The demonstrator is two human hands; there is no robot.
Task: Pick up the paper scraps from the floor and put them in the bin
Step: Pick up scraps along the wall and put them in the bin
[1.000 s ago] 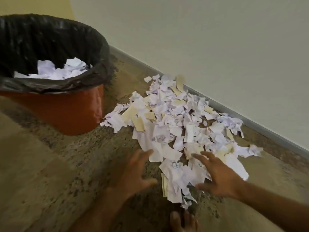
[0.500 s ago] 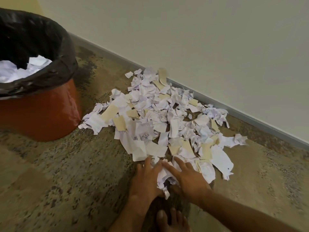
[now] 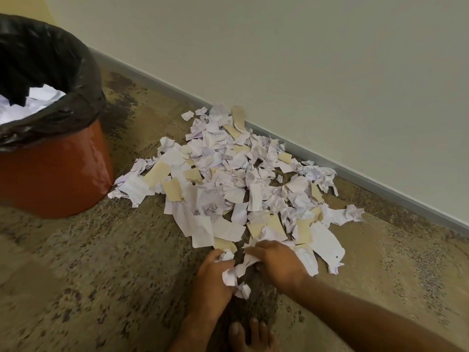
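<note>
A: Where are the paper scraps (image 3: 236, 184) found?

B: They are spread in a big pile on the floor (image 3: 76, 262), along the bottom of the wall (image 3: 304, 59). The pile is stretched from the bin side on the left toward the right, next to the wall.

A: And the hands?

B: Both are placed at the near edge of the pile. A small bunch of scraps is squeezed between the left hand (image 3: 212, 278) and the right hand (image 3: 278, 262). The fingers of both are curled onto the paper. How tightly the bunch is held cannot quite be told, because the picture is a bit blurry there.

A: Where is the bin (image 3: 53, 174) from there?

B: It is up and to the left, well apart from the hands. Some paper is already seen inside its black bag (image 3: 76, 80).

A: Which hand is nearer to it?

B: The left one. So the bunch would likely be lifted and carried leftward, past the near edge of the pile, to be dropped in.
</note>
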